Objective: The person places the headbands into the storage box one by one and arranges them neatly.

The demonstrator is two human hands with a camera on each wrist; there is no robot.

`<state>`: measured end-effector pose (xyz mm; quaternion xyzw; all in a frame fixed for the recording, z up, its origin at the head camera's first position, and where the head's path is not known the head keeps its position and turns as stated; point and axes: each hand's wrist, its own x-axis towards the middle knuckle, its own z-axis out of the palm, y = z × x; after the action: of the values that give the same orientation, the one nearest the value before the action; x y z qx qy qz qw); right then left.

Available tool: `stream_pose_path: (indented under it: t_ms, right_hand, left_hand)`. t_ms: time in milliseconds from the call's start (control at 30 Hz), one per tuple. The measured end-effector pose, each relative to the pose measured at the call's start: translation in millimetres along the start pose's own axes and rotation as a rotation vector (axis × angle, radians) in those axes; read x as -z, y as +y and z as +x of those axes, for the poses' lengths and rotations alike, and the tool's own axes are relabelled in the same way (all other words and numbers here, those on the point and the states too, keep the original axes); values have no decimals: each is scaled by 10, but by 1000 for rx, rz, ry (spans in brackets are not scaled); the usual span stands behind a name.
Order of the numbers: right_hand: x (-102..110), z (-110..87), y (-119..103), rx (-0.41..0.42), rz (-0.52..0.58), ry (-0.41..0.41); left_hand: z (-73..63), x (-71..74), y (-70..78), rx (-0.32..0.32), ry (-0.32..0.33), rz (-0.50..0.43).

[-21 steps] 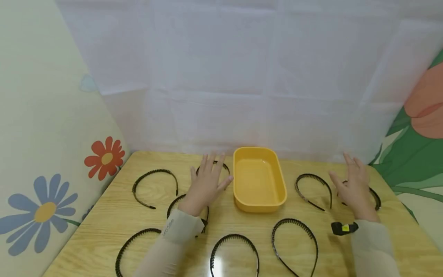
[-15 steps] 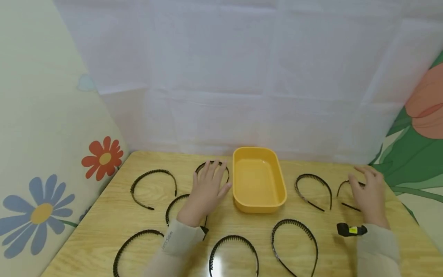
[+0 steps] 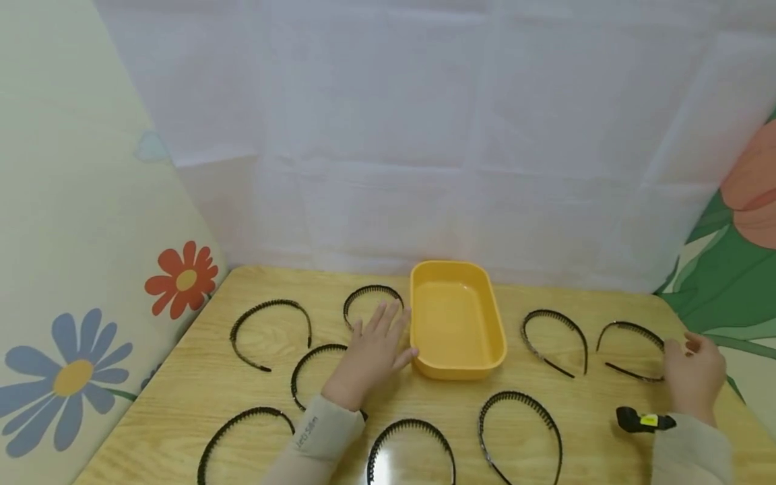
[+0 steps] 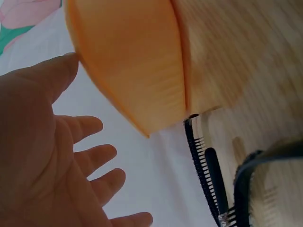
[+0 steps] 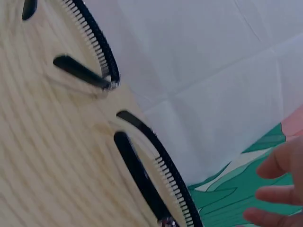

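Note:
My left hand [image 3: 371, 357], fingers extended, hovers beside the left wall of the yellow plastic basin [image 3: 459, 372]. In the left wrist view its thumb lies at the basin's rim [image 4: 102, 92]; contact is unclear. Just beyond those fingers lies a black toothed headband [image 3: 372, 287], and another headband [image 3: 294, 380] is partly hidden by the left wrist. At the far right, my right hand [image 3: 694, 377] is beside the right side of a headband [image 3: 636, 328]. In the right wrist view the loosely bent fingers [image 5: 277, 194] stand apart from that headband [image 5: 173, 175], holding nothing.
More black headbands lie about the wooden table [image 3: 436, 404]: one [image 3: 269, 303] at back left, one [image 3: 548, 313] right of the basin, several along the front, including one [image 3: 411, 423] in the middle. White cloth [image 3: 364, 135] hangs behind the table.
My right hand has moved right and toward me, uncovering the far-right headband. My left hand has come slightly nearer and to the right, uncovering the headband behind it.

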<state>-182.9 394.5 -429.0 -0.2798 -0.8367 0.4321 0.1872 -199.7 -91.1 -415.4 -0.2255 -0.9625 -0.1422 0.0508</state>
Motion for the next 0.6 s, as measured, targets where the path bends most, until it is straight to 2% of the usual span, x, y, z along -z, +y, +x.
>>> stream_pose_path:
  t_ms: [100,267,433,600]
  right_hand:
    - [35,24,81,-59,-19,-86]
    - [8,38,118,-82,-92,-177]
    - [-20,62,161,-92,-168,-218]
    - [-29,76,201,-90,-251,-221]
  left_hand:
    - [-22,-27,-3,-1,-18,-4]
    - [-38,-24,5,-25,-60,-4]
    - [-34,-25,24,-91,-101,-30]
    - [-52,-37,23,-96,-101,-26]
